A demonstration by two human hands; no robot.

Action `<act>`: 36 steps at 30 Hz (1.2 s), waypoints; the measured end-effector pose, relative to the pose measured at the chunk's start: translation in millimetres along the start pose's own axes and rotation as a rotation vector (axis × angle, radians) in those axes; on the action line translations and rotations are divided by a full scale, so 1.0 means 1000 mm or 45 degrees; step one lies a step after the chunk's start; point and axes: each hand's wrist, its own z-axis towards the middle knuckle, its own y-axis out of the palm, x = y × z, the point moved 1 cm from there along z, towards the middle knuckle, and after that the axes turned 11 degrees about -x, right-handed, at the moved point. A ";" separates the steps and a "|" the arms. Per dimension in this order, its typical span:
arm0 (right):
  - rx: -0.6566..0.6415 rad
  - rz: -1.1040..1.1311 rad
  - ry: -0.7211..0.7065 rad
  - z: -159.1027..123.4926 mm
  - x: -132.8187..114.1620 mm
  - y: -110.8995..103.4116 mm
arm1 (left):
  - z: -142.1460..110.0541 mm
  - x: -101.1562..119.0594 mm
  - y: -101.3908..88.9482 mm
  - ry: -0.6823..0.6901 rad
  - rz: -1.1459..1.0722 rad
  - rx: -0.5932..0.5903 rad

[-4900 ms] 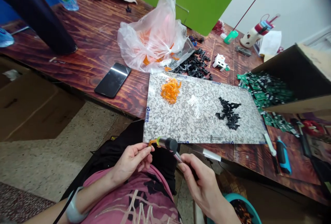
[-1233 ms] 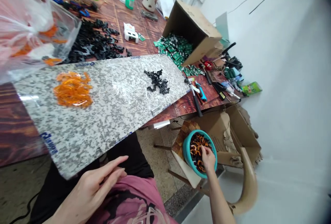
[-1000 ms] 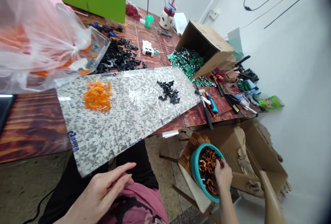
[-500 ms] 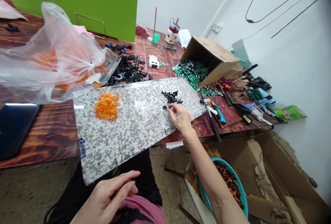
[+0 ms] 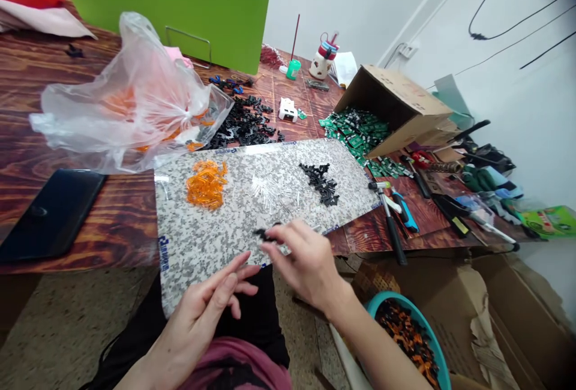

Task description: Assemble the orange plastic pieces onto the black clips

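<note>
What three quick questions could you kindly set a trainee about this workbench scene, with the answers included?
1. True or false: the orange plastic pieces lie on the speckled stone-pattern board.
2. What is the right hand pinching? A) a small black plastic piece; B) a spoon; C) a paper cup.
3. Fill in the blank: the teal bowl holds a mix of orange and ____ pieces.

Key: 1 true; 2 A; 3 black.

passable: above granite-look slab (image 5: 225, 240) | obstacle: plastic bag (image 5: 126, 102) (by slab's far corner)
</note>
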 end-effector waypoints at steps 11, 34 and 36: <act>-0.123 0.217 -0.068 0.047 0.016 0.019 | 0.001 0.000 -0.012 -0.113 -0.431 0.377; -0.209 -0.005 0.476 0.111 0.028 0.035 | -0.007 0.005 -0.026 0.043 -0.631 0.550; -0.147 0.255 0.208 0.086 -0.001 0.032 | -0.006 0.004 -0.027 0.069 -0.628 0.563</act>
